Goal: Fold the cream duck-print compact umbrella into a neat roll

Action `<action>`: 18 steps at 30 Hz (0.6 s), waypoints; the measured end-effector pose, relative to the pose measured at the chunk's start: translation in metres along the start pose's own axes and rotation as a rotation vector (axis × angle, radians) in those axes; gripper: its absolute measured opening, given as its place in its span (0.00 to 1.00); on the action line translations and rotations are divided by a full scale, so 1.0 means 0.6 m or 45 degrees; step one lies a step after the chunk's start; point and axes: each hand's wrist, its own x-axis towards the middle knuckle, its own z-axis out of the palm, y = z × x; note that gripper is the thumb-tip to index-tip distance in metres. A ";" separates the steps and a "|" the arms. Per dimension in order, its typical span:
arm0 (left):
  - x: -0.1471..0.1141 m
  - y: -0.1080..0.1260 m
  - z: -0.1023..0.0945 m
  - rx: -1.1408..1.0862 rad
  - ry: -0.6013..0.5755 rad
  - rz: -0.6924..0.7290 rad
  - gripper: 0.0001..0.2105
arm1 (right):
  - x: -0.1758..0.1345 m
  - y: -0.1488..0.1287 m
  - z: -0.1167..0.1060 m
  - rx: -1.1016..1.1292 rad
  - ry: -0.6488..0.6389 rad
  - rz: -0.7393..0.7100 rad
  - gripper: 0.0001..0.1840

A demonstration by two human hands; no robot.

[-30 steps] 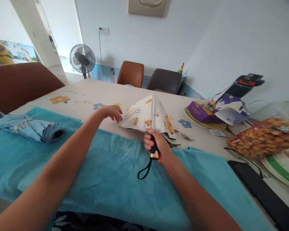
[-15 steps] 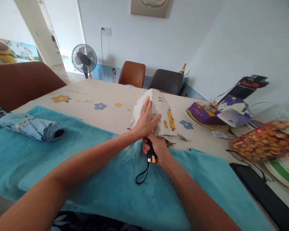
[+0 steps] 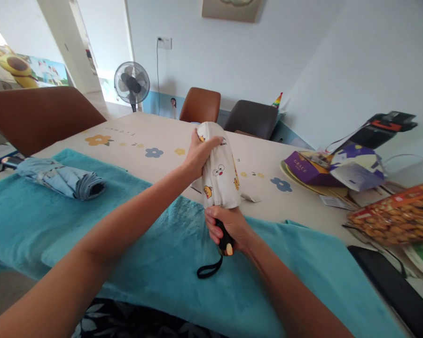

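Observation:
A white folding umbrella [image 3: 220, 180] with yellow duck prints stands tilted over the table, its canopy gathered round the shaft. My right hand [image 3: 227, 223] is wrapped round its black handle, whose gold end and black wrist strap [image 3: 210, 270] show below. My left hand [image 3: 201, 150] grips the upper left side of the canopy, thumb across the front; its other fingers are partly hidden behind the cloth. A rolled light blue umbrella [image 3: 61, 177] lies on the turquoise towel [image 3: 144, 263] at the left.
Along the right side of the table [image 3: 169, 136] are a purple box [image 3: 308, 168], a bag of nuts [image 3: 402, 213] and a long black object [image 3: 391, 281]. Chairs [image 3: 200, 104] stand beyond the far edge, with a fan [image 3: 132, 83] at the back left.
The white canopy, spread loosely before, is now drawn into a narrow roll. My left hand has gone from lying flat on it to clasping its upper left side. The view has shifted slightly.

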 end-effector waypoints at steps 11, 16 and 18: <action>0.008 0.010 -0.008 -0.284 -0.076 -0.073 0.26 | 0.001 -0.002 0.002 -0.041 -0.069 -0.049 0.10; 0.006 0.018 -0.007 -0.244 -0.058 0.010 0.25 | 0.009 0.002 0.008 0.161 0.019 -0.185 0.18; 0.007 0.018 -0.008 -0.255 -0.108 -0.036 0.26 | 0.008 0.001 0.010 0.229 -0.066 -0.187 0.21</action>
